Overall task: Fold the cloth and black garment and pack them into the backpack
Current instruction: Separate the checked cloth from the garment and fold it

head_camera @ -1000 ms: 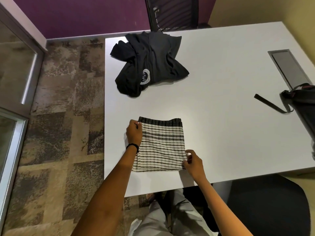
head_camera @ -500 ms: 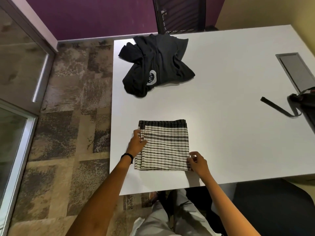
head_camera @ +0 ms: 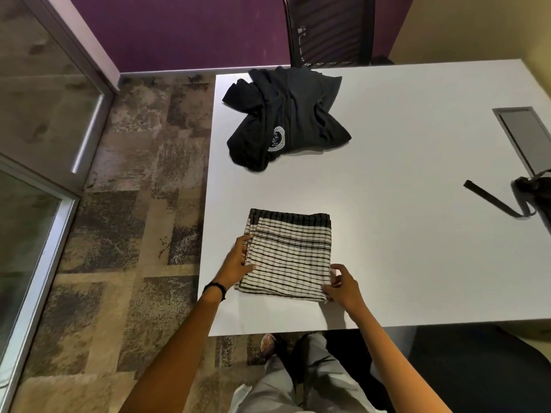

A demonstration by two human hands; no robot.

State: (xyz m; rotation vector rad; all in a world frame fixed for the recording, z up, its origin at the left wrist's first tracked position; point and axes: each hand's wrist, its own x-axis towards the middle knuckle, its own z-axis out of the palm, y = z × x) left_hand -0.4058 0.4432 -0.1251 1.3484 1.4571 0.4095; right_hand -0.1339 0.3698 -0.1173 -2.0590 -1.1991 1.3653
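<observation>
We're squaring up the folded striped cloth (head_camera: 289, 257) on the white table (head_camera: 417, 234). Our left hand (head_camera: 238, 260) grips its left edge, and our right hand (head_camera: 343, 283) pinches its near-right corner. Beyond the cloth the black garment (head_camera: 286, 117) lies crumpled. Next, we judge, the cloth goes rightward to the backpack (head_camera: 536, 192).

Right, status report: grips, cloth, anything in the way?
Left grip pinches striped cloth, left edge; right grip, near-right corner. Folded flat on white table. Black garment crumpled beyond; backpack far right, nothing blocking.

The left hand (head_camera: 238, 262) grips the striped cloth (head_camera: 290, 257) at its 9 o'clock edge, the right hand (head_camera: 343, 283) at its 4 o'clock corner. The black garment (head_camera: 286, 117) lies crumpled at 12 o'clock.
</observation>
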